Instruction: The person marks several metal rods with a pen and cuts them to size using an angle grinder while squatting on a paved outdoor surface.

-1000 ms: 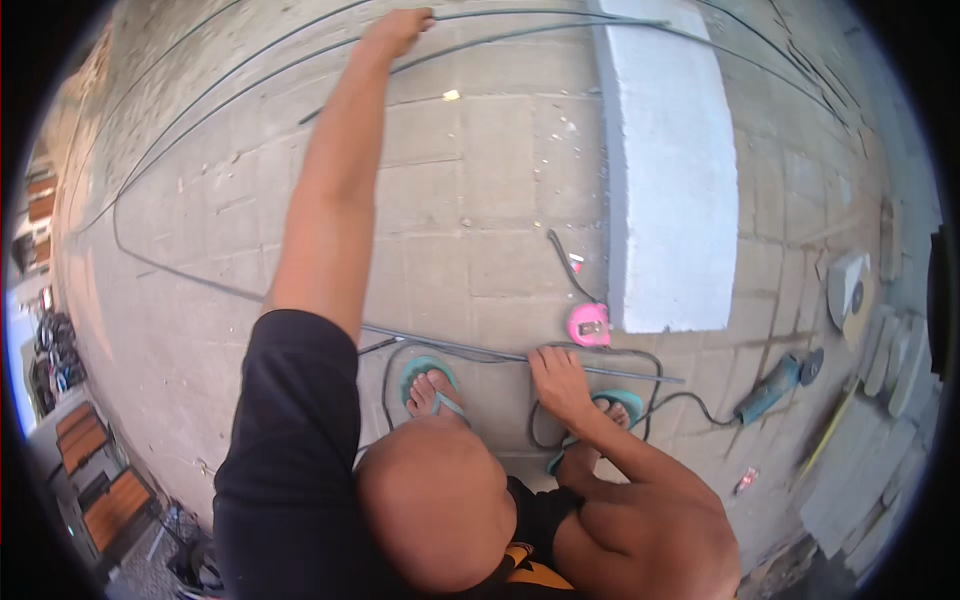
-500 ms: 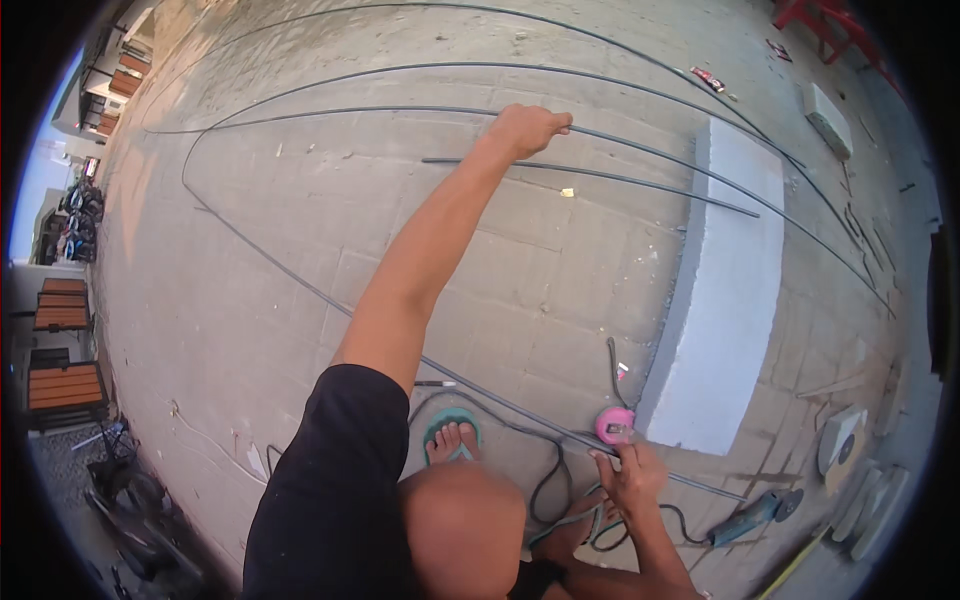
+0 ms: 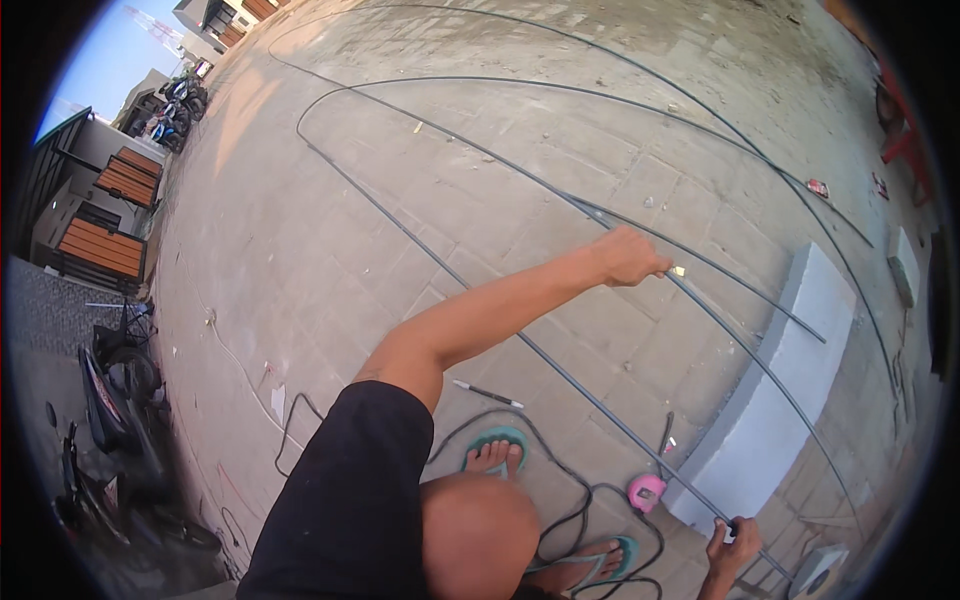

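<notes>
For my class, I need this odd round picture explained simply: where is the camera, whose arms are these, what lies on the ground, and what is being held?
The camera sits on a person's head and looks down through a very wide lens, so straight edges bend near the rim. The bare knee and the feet in teal flip-flops at the bottom belong to that person. There is no machine here, only two bare hands.

The left hand reaches far forward and closes its grip on a long thin metal rod. The right hand, at the lower edge, grips the near end of what looks like the same rod.

More long rods lie in curves across the paved ground. Near the feet are a pink tape measure, a marker pen, a black cable and a white block. Motorbikes stand at the left.
</notes>
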Tool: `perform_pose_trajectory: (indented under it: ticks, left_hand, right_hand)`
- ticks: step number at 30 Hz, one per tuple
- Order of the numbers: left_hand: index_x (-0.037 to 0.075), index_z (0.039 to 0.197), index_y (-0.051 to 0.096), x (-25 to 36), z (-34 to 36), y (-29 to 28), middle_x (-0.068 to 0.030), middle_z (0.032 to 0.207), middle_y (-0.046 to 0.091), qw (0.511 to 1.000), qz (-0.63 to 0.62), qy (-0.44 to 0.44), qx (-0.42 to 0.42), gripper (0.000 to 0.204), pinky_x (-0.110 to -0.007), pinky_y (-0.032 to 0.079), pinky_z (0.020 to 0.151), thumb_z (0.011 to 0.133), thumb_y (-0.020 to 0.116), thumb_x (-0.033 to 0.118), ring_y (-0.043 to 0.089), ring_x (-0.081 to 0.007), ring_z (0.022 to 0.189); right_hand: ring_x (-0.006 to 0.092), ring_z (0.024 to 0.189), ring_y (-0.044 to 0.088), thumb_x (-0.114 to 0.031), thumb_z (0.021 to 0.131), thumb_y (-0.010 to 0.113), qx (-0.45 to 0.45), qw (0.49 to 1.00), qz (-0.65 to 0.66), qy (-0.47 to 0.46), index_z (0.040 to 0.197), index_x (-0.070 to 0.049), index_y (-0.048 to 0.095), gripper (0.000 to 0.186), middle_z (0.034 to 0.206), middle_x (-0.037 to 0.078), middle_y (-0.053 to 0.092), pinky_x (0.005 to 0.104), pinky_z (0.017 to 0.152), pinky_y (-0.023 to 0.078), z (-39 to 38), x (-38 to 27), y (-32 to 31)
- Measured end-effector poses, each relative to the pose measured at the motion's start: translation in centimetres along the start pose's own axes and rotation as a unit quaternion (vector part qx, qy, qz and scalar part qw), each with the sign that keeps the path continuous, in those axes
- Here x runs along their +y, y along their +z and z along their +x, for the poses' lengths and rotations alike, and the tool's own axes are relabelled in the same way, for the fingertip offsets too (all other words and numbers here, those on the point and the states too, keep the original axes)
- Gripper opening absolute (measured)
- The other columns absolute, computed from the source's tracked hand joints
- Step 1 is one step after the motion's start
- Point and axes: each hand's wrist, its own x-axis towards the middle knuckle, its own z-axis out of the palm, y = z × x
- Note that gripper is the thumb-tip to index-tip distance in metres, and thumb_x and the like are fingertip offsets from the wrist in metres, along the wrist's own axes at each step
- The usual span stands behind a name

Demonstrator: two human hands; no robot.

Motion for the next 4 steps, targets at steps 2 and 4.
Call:
perform_pose_trajectory:
  ticks: [2,4]
  left_hand:
    - [0.016,0.103,0.063,-0.2,-0.5,1.2,-0.0152,0.082,0.068,1.0,-0.013,-0.009,0.003,0.015,-0.048,0.05,0.068,0.093,0.053,0.019,0.067,-0.0355,0.082]
    - [0.016,0.104,0.063,-0.9,-0.1,2.1,-0.0151,0.082,0.069,1.0,-0.027,-0.015,0.0,0.015,-0.048,0.049,0.068,0.093,0.054,0.02,0.068,-0.0367,0.084]
  right_hand:
    - [0.0269,0.051,0.045,-0.017,0.076,0.074,0.007,1.0,0.014,-0.011,0.076,-0.003,0.053,0.025,0.062,0.009,0.046,0.0385,0.047,0.031,0.0,0.1,0.8]
    - [0.0271,0.05,0.045,-0.019,0.075,0.074,0.019,1.0,0.012,-0.019,0.076,-0.004,0.053,0.026,0.062,0.009,0.046,0.0389,0.047,0.031,0.1,0.3,1.4]
